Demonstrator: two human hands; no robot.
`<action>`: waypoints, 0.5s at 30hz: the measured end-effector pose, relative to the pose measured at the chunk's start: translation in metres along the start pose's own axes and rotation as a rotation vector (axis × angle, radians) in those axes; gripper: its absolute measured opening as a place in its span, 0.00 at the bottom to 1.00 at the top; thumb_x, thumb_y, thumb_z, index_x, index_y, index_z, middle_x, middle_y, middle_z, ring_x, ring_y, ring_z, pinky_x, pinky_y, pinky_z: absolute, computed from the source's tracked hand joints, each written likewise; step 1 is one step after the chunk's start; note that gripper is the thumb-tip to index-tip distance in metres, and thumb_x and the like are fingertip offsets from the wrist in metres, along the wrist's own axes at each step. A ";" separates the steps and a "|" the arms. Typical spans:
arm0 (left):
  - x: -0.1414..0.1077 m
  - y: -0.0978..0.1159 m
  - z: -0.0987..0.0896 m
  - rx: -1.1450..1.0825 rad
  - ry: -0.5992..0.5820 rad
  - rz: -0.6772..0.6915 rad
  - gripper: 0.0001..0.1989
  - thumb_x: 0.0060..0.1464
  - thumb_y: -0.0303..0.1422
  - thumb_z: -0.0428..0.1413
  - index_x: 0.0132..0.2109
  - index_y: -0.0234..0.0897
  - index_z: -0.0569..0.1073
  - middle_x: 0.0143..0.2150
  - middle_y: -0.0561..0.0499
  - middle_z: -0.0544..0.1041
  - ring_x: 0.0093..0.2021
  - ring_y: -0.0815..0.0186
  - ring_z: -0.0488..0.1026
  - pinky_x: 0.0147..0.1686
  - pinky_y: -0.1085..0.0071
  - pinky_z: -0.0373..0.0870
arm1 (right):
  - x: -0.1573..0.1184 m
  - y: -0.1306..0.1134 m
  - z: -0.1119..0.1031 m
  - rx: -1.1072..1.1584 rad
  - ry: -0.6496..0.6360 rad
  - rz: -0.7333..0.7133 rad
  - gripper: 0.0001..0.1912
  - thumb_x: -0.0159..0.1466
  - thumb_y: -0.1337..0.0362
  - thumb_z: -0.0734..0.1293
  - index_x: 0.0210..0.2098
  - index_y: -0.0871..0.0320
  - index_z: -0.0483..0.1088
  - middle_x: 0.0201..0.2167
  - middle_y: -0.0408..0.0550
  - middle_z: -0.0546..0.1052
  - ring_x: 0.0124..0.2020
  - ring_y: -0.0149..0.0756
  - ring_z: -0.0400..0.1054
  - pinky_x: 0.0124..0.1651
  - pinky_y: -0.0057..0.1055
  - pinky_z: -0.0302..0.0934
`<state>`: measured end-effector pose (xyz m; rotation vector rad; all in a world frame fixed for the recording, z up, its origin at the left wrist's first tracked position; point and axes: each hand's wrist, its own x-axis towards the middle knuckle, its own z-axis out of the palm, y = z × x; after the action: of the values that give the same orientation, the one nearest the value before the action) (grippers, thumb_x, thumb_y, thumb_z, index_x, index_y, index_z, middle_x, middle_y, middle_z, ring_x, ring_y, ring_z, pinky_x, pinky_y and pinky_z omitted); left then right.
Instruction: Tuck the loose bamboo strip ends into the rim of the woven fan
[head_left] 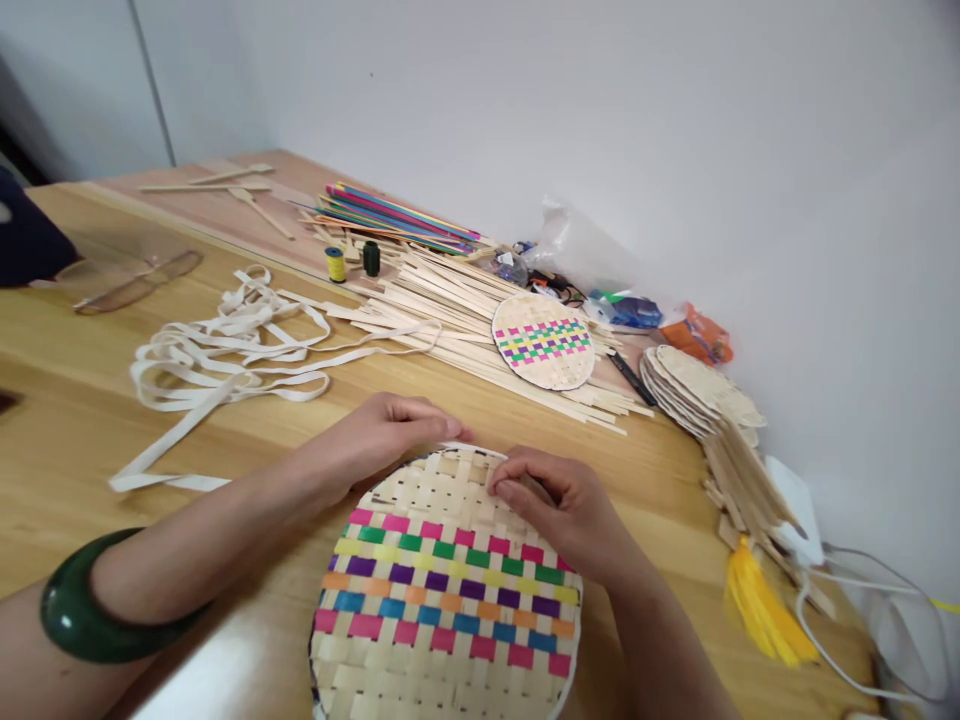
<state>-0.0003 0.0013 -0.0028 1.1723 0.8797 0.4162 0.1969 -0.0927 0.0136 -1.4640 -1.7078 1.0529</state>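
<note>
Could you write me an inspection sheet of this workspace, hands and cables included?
Surface: wooden table, with a glare patch at the near edge.
Job's things: woven disc with coloured bands and a white strip along its upper rim; white tape lies loosely tangled.
Clutter: plain strips under a smaller disc, coloured strips, two spools, a clear bag, an orange bag, a yellow tassel.
Hands: left hand at the big disc's upper rim; right hand has fingers bent on that rim.
Cables: loops at the right edge; their ends cannot be made out.
Surroundings: pale wall behind; co-workers, nothing seen.
</note>
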 end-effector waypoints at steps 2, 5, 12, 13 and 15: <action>0.000 0.000 0.000 0.044 -0.011 0.092 0.13 0.51 0.42 0.60 0.37 0.38 0.82 0.41 0.47 0.79 0.43 0.59 0.74 0.39 0.70 0.68 | 0.000 0.000 0.000 -0.004 0.011 -0.008 0.07 0.64 0.65 0.63 0.31 0.57 0.72 0.31 0.43 0.75 0.33 0.31 0.68 0.37 0.27 0.61; 0.000 0.000 0.001 0.121 0.019 0.194 0.13 0.51 0.42 0.60 0.36 0.39 0.83 0.38 0.48 0.78 0.43 0.60 0.72 0.39 0.71 0.67 | -0.001 -0.001 -0.001 -0.012 0.037 -0.021 0.07 0.64 0.65 0.63 0.32 0.57 0.72 0.31 0.44 0.75 0.34 0.32 0.68 0.37 0.27 0.61; 0.000 0.002 0.003 0.121 0.058 0.172 0.12 0.49 0.43 0.61 0.29 0.39 0.82 0.35 0.50 0.74 0.33 0.66 0.70 0.28 0.74 0.63 | -0.002 -0.005 -0.001 -0.013 0.055 -0.030 0.07 0.64 0.66 0.64 0.32 0.56 0.73 0.31 0.43 0.75 0.33 0.31 0.68 0.36 0.26 0.61; 0.000 0.002 0.004 0.102 0.065 0.168 0.13 0.48 0.43 0.62 0.28 0.39 0.81 0.35 0.50 0.74 0.32 0.67 0.69 0.28 0.74 0.63 | -0.002 -0.005 -0.001 -0.015 0.060 -0.028 0.07 0.64 0.65 0.64 0.32 0.56 0.73 0.31 0.43 0.75 0.33 0.31 0.68 0.36 0.26 0.61; 0.000 0.000 0.005 0.049 0.073 0.163 0.13 0.48 0.43 0.63 0.26 0.38 0.80 0.34 0.51 0.74 0.33 0.67 0.69 0.29 0.74 0.63 | -0.002 -0.006 0.000 -0.020 0.064 -0.023 0.07 0.64 0.65 0.64 0.32 0.56 0.73 0.30 0.43 0.75 0.32 0.31 0.68 0.35 0.26 0.61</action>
<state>0.0036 -0.0023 -0.0022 1.2858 0.8643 0.5753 0.1945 -0.0946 0.0189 -1.4712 -1.6907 0.9696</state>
